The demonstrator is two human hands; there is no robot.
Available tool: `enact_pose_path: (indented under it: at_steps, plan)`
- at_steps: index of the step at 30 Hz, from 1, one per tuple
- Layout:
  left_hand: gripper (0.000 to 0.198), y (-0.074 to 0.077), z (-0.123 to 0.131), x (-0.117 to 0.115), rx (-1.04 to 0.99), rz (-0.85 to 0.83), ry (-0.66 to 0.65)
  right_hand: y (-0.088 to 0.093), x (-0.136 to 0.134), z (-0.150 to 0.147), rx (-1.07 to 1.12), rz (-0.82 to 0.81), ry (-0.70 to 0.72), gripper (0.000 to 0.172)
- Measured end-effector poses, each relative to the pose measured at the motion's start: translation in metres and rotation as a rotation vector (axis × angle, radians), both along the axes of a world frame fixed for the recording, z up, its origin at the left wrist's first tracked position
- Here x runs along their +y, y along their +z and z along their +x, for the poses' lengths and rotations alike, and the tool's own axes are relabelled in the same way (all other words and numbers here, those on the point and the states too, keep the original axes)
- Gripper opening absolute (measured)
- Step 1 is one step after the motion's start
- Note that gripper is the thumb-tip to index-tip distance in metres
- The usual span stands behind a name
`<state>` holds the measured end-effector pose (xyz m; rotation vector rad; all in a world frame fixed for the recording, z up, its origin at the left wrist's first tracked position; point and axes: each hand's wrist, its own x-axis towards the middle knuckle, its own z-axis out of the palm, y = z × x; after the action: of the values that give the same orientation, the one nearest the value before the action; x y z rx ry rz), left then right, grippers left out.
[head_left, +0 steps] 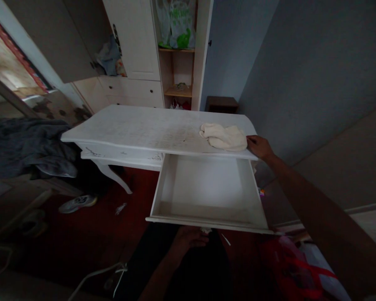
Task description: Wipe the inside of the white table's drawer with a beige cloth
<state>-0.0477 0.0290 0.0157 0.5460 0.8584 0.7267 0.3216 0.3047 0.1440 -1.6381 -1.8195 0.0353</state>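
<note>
A white table stands in front of me with its drawer pulled out and nothing visible inside. A cream cloth lies crumpled on the tabletop near the right end. My right hand reaches out to the table's right edge and touches the cloth, fingers curled by it. My left hand is low under the drawer's front, closed at what looks like its handle; the fingers are in shadow.
A white wardrobe with open shelves and plastic bags stands behind the table. Dark bedding lies at the left. A shoe rests on the red floor. A red and white bag sits at lower right beside the grey wall.
</note>
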Motion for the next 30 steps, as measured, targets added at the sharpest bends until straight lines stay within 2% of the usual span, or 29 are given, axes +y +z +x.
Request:
enact_pose_path:
  at_steps: [2, 5, 9, 16, 22, 25, 30]
  plan:
    - [0.035, 0.006, -0.002, -0.001, -0.053, -0.058, 0.010, -0.001, 0.000, -0.001, -0.025, -0.004, -0.018, 0.030]
    - [0.024, 0.012, -0.005, -0.002, -0.240, -0.228, 0.007, 0.000, -0.001, -0.003, -0.059, 0.001, -0.023, 0.030]
    - [0.024, 0.013, -0.009, -0.003, -0.357, -0.351, -0.010, 0.000, -0.001, -0.003, -0.069, 0.003, -0.028, 0.029]
    - [0.025, 0.010, 0.003, -0.002, -0.393, -0.289, -0.105, -0.001, 0.000, -0.003, -0.031, 0.012, -0.041, 0.028]
    - [0.023, 0.010, 0.012, 0.003, -0.221, -0.168, -0.072, -0.001, 0.000, -0.003, -0.015, 0.015, -0.051, 0.028]
    - [0.021, 0.016, 0.013, 0.005, -0.179, -0.143, -0.065, -0.001, 0.000, -0.003, -0.011, 0.014, -0.053, 0.028]
    - [0.031, 0.039, 0.011, 0.011, -0.181, -0.109, -0.125, 0.001, -0.002, -0.005, -0.025, 0.011, -0.050, 0.029]
